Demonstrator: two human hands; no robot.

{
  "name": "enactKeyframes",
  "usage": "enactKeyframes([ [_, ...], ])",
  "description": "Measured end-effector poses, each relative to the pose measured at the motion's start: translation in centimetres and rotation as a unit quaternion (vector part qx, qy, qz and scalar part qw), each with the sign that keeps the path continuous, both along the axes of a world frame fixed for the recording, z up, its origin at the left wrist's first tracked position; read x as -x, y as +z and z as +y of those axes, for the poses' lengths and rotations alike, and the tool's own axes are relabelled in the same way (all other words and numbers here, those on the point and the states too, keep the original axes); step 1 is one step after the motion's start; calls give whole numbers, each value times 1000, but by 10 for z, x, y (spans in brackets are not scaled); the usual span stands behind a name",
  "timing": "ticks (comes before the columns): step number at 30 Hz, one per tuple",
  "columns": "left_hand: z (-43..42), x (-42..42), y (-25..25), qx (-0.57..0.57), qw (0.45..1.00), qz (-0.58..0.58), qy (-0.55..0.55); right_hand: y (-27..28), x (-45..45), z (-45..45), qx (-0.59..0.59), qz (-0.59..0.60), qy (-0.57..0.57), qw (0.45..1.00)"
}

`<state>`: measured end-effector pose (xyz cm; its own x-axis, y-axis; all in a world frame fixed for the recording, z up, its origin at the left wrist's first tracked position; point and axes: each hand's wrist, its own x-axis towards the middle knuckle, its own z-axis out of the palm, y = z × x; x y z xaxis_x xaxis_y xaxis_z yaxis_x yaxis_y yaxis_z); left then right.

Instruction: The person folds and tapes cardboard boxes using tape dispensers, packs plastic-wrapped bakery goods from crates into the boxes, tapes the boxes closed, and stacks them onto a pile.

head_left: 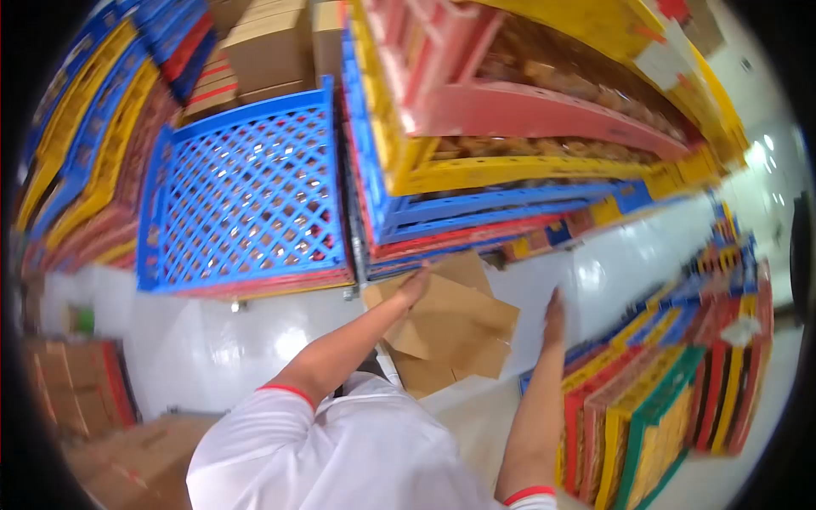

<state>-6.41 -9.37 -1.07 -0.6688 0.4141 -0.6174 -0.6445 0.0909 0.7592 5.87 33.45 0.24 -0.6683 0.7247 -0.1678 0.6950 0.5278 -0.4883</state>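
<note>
An opened brown cardboard box (450, 327) with its flaps spread is in front of my body, low over the floor. My left hand (415, 287) lies at the box's upper left side, overlapping a flap, with its fingers stretched out. To the right of the box, apart from it, is my right hand (554, 316). It is seen edge-on with straight fingers pointing forward, and nothing shows in it. The inside of the box cannot be made out.
Ahead on the left, a blue lattice crate (251, 191) tops a stack. Tall stacks of yellow, pink and blue crates (544, 115) rise ahead on the right. More crates (633, 416) stand at the lower right, and cartons (76, 387) at the lower left.
</note>
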Motion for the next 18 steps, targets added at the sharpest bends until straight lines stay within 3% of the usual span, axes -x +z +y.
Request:
enactKeyframes([
  [1, 8, -1, 8, -11, 999, -32, 11, 20, -52, -75, 335, 168, -90, 923],
  [2, 14, -4, 9, -46, 992, -118, 8, 16, -75, -108, 349, 182, -103, 913],
  [4, 19, -26, 42, -155, 980, -124, -8, 41, -100, -140, 374, 174, -222, 883],
  [5, 17, -38, 56, -187, 974, -129, -16, 57, -121, -153, 382, 167, -230, 880],
  [7, 20, -66, 65, -170, 983, -72, 22, 82, -168, -166, 476, 453, -245, 713],
  [8, 11, -87, 90, -176, 982, -47, 55, 80, -204, -160, 421, 472, -218, 743],
  [9, 0, -101, 84, -186, 981, -38, 38, 69, -239, -151, 407, 476, -234, 744],
  [12, -37, -141, 41, -134, 987, -84, -28, 29, -314, -145, 468, 329, -169, 802],
  [13, -40, -145, 47, -136, 986, -84, -46, 8, -323, -151, 469, 313, -221, 796],
  [15, -43, -153, 66, -131, 969, -198, -62, -45, -329, -151, 486, 289, -278, 776],
  [16, -35, -150, 57, -128, 976, -155, -84, -62, -328, -153, 503, 282, -286, 766],
  [18, -20, -144, 64, -62, 981, -112, -143, -72, -293, -160, 610, 320, -281, 668],
])
